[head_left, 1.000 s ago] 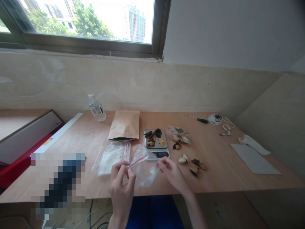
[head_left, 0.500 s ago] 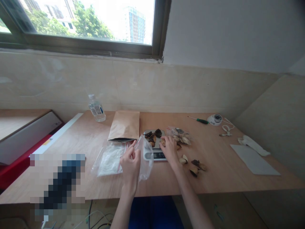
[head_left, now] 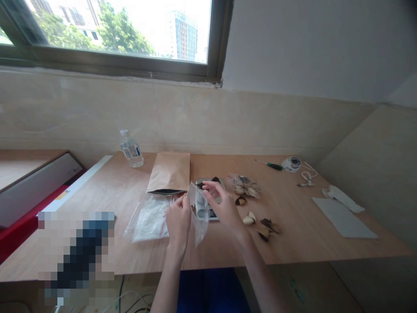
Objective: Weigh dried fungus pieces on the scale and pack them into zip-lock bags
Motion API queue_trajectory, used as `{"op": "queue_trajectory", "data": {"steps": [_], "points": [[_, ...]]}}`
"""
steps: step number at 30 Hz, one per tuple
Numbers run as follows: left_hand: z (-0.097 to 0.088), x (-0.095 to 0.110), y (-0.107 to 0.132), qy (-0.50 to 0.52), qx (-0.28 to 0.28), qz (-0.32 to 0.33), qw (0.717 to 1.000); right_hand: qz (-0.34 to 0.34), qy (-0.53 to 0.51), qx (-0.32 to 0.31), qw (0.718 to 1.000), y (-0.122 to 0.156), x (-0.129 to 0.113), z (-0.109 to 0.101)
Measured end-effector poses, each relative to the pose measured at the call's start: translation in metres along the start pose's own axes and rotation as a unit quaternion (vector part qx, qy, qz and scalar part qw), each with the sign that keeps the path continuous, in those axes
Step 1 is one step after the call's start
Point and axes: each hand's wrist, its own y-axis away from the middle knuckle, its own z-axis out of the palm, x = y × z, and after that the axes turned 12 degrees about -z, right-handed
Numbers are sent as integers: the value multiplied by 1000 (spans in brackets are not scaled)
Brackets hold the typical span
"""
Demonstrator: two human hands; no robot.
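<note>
My left hand [head_left: 178,219] pinches the rim of a small clear zip bag [head_left: 199,214] and holds it upright above the table. Just right of the bag's mouth, my right hand [head_left: 220,204] is curled with its fingertips pinched on a dark dried piece [head_left: 202,185]. Behind both hands lies a small digital scale [head_left: 208,198] with dark and brown pieces on its pan, mostly hidden by my right hand. More dried pieces [head_left: 250,218] lie loose on the wood to the right.
A stack of clear zip bags [head_left: 148,219] lies left of my hands, with a kraft paper pouch [head_left: 169,172] and a water bottle [head_left: 130,148] behind. A clear packet of pieces [head_left: 245,184], a screwdriver [head_left: 269,164], a white device [head_left: 292,163] and white paper [head_left: 343,211] lie to the right.
My right hand went from the bag to the scale, took a dark piece and brought it back to the bag's mouth. My left hand lifted the bag upright.
</note>
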Motion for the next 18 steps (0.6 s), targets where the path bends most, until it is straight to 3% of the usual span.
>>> {"op": "queue_trajectory", "data": {"steps": [4, 10, 18], "points": [[-8, 2, -2, -21, -8, -27, 999, -45, 91, 16, 995, 1, 30, -3], [-14, 7, -1, -30, -4, -25, 999, -49, 266, -139, 953, 4, 85, 5], [-18, 7, -1, -28, -2, -21, 999, -54, 216, -130, 966, 5, 94, 5]]}}
